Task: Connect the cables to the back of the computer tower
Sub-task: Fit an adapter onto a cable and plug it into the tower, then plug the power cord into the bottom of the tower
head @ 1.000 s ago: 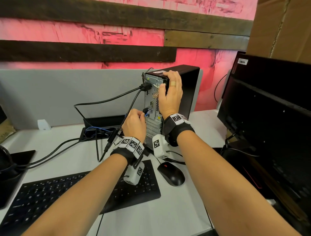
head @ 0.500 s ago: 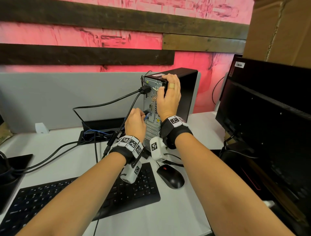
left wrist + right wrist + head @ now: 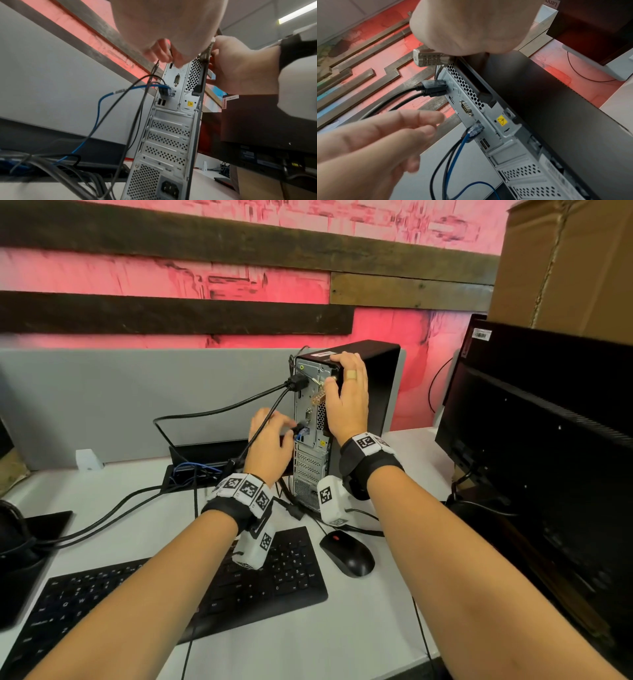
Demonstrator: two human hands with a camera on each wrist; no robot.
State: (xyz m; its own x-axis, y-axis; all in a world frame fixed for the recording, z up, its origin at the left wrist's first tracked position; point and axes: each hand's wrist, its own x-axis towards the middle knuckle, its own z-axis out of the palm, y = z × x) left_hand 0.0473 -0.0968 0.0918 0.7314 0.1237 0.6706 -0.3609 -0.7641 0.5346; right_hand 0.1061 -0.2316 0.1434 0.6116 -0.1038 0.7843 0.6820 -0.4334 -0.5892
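The black computer tower (image 3: 380, 392) stands upright on the desk with its metal rear panel (image 3: 164, 142) facing me. My right hand (image 3: 346, 398) grips its top rear corner, fingers over the top and thumb on the panel. A blue network cable (image 3: 475, 129) is plugged in mid-panel, with a thin black cable (image 3: 162, 92) beside it. Two thicker black cables (image 3: 435, 88) sit in the upper ports, below a silver combination lock (image 3: 429, 58). My left hand (image 3: 393, 135) hovers just left of the blue plug, fingers relaxed and holding nothing.
A black keyboard (image 3: 205, 587) and mouse (image 3: 347, 554) lie in front of the tower. A dark monitor (image 3: 534, 440) stands close on the right, below a cardboard box (image 3: 565, 268). A cable tray (image 3: 205, 453) and a grey partition (image 3: 137, 398) are behind the loose cables.
My left hand has let go of the plug at the mid-panel ports and drawn back slightly to the left with its fingers spread. The right hand stays on the tower.
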